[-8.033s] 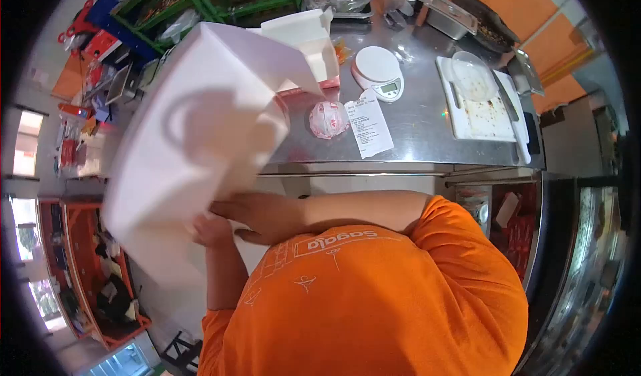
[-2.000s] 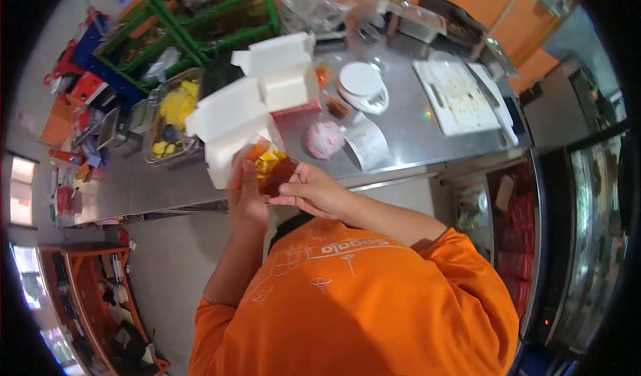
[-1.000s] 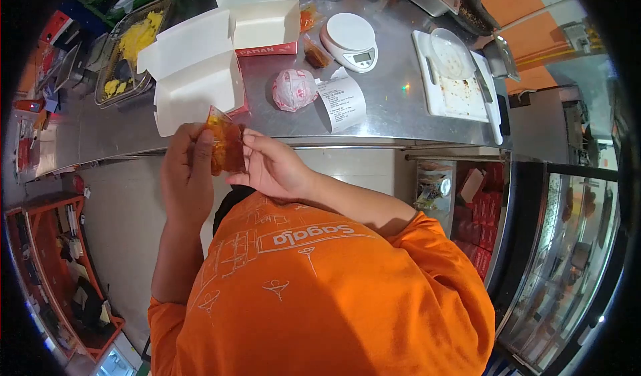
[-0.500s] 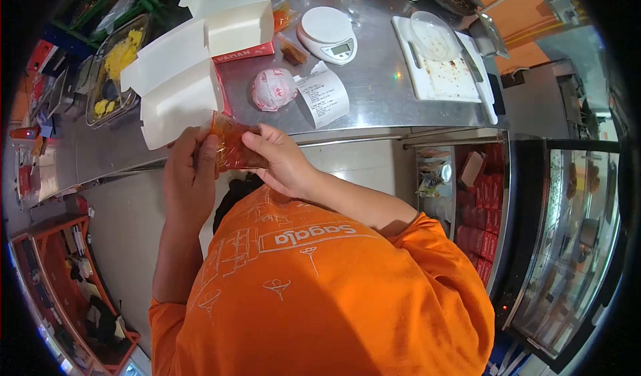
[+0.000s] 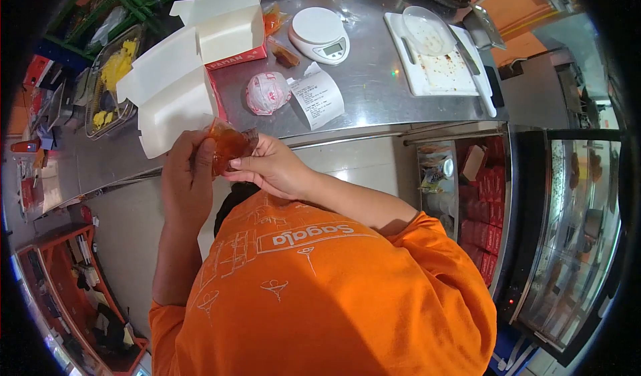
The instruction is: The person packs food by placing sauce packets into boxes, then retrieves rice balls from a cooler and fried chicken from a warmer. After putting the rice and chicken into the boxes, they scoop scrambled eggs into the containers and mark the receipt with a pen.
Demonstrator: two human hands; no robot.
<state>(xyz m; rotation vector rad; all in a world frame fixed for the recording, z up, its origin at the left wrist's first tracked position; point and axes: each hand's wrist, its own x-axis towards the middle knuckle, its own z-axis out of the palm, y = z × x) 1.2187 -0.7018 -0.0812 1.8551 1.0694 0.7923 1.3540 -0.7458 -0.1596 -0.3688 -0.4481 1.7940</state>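
A clear plastic sachet of red-orange sauce is held up between both hands, in front of the table's near edge. My left hand pinches its left side between thumb and fingers. On the right side, my right hand grips the lower corner. Just beyond the sachet are two open white cardboard boxes with red sides, the nearer box and the farther box. A round bundle in printed white paper sits beside them, against a curling printed receipt.
Behind the receipt stands a white kitchen scale, with a brown sauce sachet to its left. A cutting board carries a knife and a clear lid. At left is a tray of yellow food; at right, a glass display case.
The sauce sachet has turned and bunched up between my hands. My right thumb has shifted from its face down to its lower corner. The view has tilted slightly.
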